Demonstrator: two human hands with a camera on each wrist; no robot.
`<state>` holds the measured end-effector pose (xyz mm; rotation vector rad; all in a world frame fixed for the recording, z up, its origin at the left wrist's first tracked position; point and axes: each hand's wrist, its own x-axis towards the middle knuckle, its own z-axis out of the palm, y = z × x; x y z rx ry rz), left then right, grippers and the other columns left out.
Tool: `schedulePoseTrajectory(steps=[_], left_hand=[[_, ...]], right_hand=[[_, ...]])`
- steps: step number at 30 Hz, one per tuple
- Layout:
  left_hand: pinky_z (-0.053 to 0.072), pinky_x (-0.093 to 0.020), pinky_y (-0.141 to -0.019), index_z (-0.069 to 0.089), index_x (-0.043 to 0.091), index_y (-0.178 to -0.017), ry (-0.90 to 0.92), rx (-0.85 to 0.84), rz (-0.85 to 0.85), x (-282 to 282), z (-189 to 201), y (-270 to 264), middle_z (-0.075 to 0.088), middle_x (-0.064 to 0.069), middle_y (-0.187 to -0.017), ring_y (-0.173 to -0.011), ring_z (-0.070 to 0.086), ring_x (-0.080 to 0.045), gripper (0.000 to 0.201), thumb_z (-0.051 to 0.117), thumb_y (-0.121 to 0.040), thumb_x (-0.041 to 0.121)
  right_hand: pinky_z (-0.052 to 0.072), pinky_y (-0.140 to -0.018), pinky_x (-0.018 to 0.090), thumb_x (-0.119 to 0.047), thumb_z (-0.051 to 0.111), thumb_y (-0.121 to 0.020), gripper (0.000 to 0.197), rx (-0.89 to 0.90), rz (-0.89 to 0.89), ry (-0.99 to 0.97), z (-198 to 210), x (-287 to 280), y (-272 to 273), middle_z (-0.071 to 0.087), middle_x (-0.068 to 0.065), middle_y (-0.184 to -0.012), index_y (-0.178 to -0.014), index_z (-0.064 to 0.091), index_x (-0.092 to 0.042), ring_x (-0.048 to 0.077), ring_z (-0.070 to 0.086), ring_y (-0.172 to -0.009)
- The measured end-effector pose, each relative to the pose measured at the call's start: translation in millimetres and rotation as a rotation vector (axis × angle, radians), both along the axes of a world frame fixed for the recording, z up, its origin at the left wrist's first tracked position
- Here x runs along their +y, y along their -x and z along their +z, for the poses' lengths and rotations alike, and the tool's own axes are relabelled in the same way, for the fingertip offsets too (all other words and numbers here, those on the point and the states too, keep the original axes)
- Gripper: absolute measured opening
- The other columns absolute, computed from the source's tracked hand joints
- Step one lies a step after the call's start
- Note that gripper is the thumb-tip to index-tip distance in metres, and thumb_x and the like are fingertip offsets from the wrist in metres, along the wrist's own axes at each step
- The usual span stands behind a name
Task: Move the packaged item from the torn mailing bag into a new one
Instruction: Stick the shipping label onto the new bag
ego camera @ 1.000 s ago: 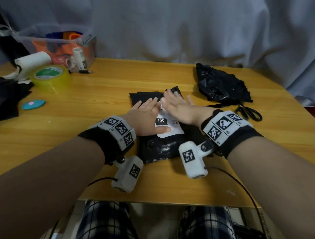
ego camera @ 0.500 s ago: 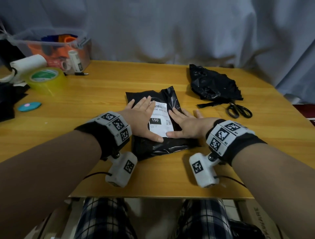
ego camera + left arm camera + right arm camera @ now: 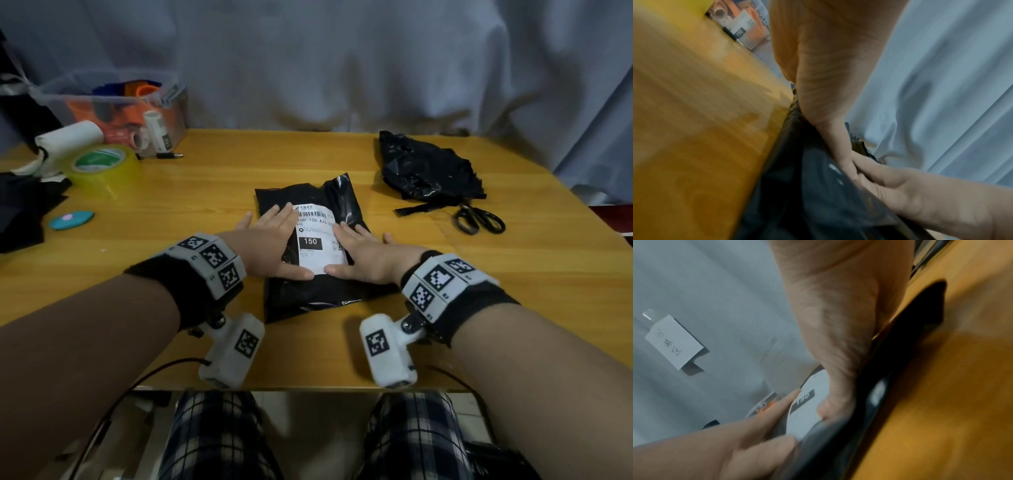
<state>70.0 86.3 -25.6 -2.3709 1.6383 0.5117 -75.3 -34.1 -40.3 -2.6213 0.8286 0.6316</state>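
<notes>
A black mailing bag lies flat in the middle of the wooden table, with a white shipping label marked 150 on top. My left hand presses flat on the label's left side, fingers straight. My right hand lies flat on its right side, thumb tips nearly meeting at the label's lower edge. The wrist views show the black bag under my left palm and the label between both thumbs. The torn, crumpled black bag sits at the back right.
Black scissors lie right of the parcel beside the torn bag. At the back left stand a clear plastic bin, a yellow tape roll, a white paper roll and a teal disc. A grey curtain hangs behind.
My right hand slid from the top of the label down its right side toward me. My left hand stayed pressed on the left side. More of the label now shows.
</notes>
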Motion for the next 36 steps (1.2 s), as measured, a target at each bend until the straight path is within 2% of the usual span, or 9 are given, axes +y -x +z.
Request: schedulePoseTrajectory(steps=[3,6,8,12,20,23,26,30,36], left_hand=[[-0.007,-0.048,-0.117,-0.019,0.018,-0.147,-0.048,0.012,-0.019,1.5,5.7,-2.9,-0.025,0.004,-0.155,-0.144,-0.018,-0.015,0.119,0.049,-0.069,0.078],[-0.006,-0.048,-0.118,-0.020,0.018,-0.147,-0.073,0.043,-0.033,1.2,10.9,-5.2,-0.026,0.005,-0.155,-0.144,-0.019,-0.015,0.123,0.054,-0.067,0.075],[-0.006,-0.048,-0.118,-0.021,0.018,-0.146,-0.087,0.066,-0.041,0.5,12.4,-7.8,-0.026,0.005,-0.155,-0.144,-0.019,-0.015,0.126,0.058,-0.066,0.074],[-0.005,-0.046,-0.118,-0.025,0.019,-0.145,-0.068,0.086,-0.052,2.1,7.3,-11.3,-0.028,0.006,-0.154,-0.143,-0.021,-0.014,0.130,0.059,-0.063,0.075],[-0.006,-0.046,-0.118,-0.022,0.022,-0.146,-0.026,0.109,-0.054,4.7,1.7,-16.4,-0.026,0.009,-0.154,-0.143,-0.021,-0.011,0.129,0.060,-0.061,0.075],[-0.007,-0.046,-0.118,-0.018,0.019,-0.147,0.010,0.088,-0.047,5.5,1.1,-16.6,-0.021,0.004,-0.156,-0.145,-0.015,-0.013,0.119,0.042,-0.064,0.080],[-0.005,-0.046,-0.118,-0.006,0.013,-0.150,0.173,0.059,-0.022,1.0,0.7,-9.4,-0.014,-0.004,-0.158,-0.146,-0.010,-0.015,0.100,0.013,-0.073,0.075],[-0.006,-0.044,-0.118,-0.008,0.014,-0.149,0.121,-0.008,-0.093,-8.7,-3.7,-5.3,-0.014,-0.001,-0.158,-0.146,-0.010,-0.014,0.098,0.033,-0.081,0.072],[-0.008,-0.047,-0.117,-0.012,0.016,-0.149,0.004,-0.079,-0.067,-16.0,-1.3,-13.8,-0.018,-0.002,-0.158,-0.145,-0.016,-0.017,0.124,0.045,-0.063,0.085]], right_hand=[[0.000,-0.116,0.056,-0.065,0.049,-0.083,0.100,0.100,0.018,0.030,12.3,-8.6,8.0,-0.020,-0.011,-0.157,-0.149,-0.015,-0.026,0.016,-0.012,-0.146],[0.005,-0.120,0.047,-0.053,0.063,-0.081,0.107,0.099,0.020,-0.034,27.3,-10.1,11.4,-0.016,-0.006,-0.158,-0.150,-0.012,-0.020,0.018,-0.008,-0.147],[0.008,-0.120,0.042,-0.051,0.065,-0.081,0.106,0.009,-0.006,-0.064,36.5,-6.7,8.2,-0.011,-0.001,-0.159,-0.150,-0.008,-0.017,0.019,-0.004,-0.147],[0.003,-0.119,0.050,-0.061,0.049,-0.086,0.095,-0.273,-0.095,-0.039,27.7,11.2,-11.7,-0.008,0.001,-0.160,-0.151,-0.003,-0.016,0.020,-0.004,-0.148],[0.002,-0.117,0.055,-0.063,0.058,-0.079,0.109,-0.060,-0.107,-0.026,5.7,5.2,-14.1,-0.013,-0.003,-0.159,-0.150,-0.013,-0.021,0.020,-0.006,-0.147],[0.003,-0.116,0.057,-0.064,0.060,-0.075,0.113,0.055,-0.071,0.034,15.2,-6.3,-5.3,-0.011,-0.002,-0.159,-0.150,-0.011,-0.019,0.021,-0.004,-0.148],[0.001,-0.117,0.053,-0.058,0.048,-0.088,0.090,-0.135,-0.068,0.041,27.8,-2.4,-5.5,-0.003,0.002,-0.160,-0.152,0.000,-0.016,0.019,-0.001,-0.148],[-0.001,-0.119,0.047,-0.039,0.027,-0.102,0.059,-0.308,0.001,-0.095,28.0,10.4,-28.1,-0.005,0.002,-0.160,-0.152,0.004,-0.017,0.018,-0.005,-0.147],[-0.006,-0.117,0.047,-0.053,0.012,-0.098,0.060,-0.172,-0.031,-0.081,0.0,6.3,-44.4,-0.018,-0.015,-0.157,-0.149,-0.011,-0.032,0.013,-0.010,-0.147]])
